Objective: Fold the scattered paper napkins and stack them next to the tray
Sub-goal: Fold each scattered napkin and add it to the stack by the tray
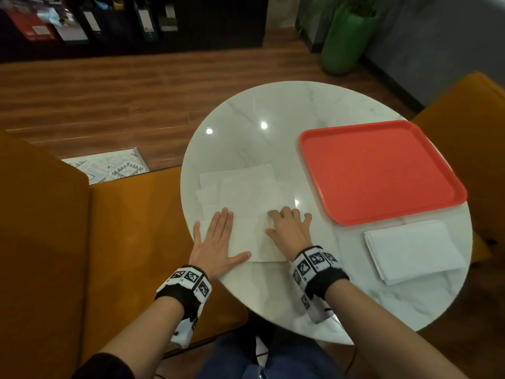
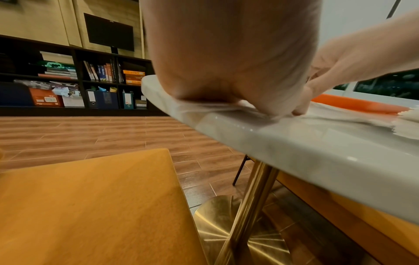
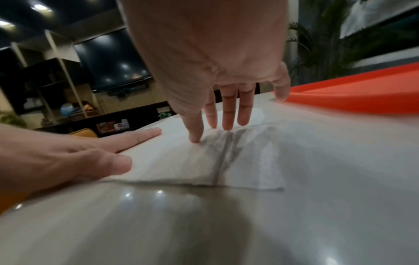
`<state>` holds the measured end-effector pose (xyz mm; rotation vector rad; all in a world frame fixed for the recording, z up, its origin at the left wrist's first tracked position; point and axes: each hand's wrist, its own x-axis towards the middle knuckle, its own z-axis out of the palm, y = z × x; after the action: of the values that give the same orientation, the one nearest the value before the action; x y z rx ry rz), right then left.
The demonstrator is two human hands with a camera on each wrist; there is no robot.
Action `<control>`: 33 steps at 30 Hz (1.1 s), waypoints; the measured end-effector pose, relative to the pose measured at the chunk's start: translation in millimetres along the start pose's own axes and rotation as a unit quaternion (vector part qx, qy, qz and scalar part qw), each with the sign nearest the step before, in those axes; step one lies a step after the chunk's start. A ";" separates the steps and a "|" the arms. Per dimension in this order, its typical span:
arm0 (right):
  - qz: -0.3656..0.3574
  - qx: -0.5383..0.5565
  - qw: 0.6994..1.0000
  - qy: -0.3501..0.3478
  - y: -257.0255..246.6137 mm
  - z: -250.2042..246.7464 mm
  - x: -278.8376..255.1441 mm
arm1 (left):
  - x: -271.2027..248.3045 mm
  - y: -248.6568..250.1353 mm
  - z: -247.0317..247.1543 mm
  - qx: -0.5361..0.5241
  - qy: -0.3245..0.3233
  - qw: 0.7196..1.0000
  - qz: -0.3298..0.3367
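Note:
A folded white napkin (image 1: 250, 239) lies near the table's front-left edge under both hands. My left hand (image 1: 216, 237) lies flat on its left part, fingers straight, thumb along the near edge. My right hand (image 1: 289, 228) presses its right part with spread fingertips (image 3: 196, 138). Just beyond the hands lie unfolded white napkins (image 1: 240, 184), overlapping. A stack of folded napkins (image 1: 412, 250) sits in front of the red tray (image 1: 379, 170) at the right. In the left wrist view my palm (image 2: 226, 62) rests on the napkin at the table edge.
The round white marble table (image 1: 273, 119) stands on a gold pedestal (image 2: 247, 206). Orange seats (image 1: 54, 242) surround it on the left and far right. A green planter (image 1: 344, 36) and dark shelving (image 1: 109, 23) stand across the wooden floor.

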<state>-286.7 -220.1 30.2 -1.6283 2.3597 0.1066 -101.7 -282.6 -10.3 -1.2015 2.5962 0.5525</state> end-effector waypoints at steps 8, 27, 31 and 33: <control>0.084 0.187 0.976 -0.069 7.1 -8.9 16.4 | 3.5 5.1 -7.6 -0.032 0.045 0.998 0.000; 0.142 0.673 0.722 0.074 152.1 -60.9 -69.9 | 29.7 138.4 -124.7 -0.351 -0.016 0.922 0.161; 0.240 0.675 0.684 0.136 228.9 -64.5 -93.0 | 25.6 142.2 -113.5 -0.380 -0.047 0.916 0.120; 0.287 0.652 0.689 0.135 268.8 -64.1 -103.3 | 17.5 123.5 -103.6 -0.374 -0.041 0.923 0.078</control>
<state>-513.0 -42.1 94.0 -0.1835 1.9914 -1.4123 -212.6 -265.5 106.7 -1.0998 2.4749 1.6968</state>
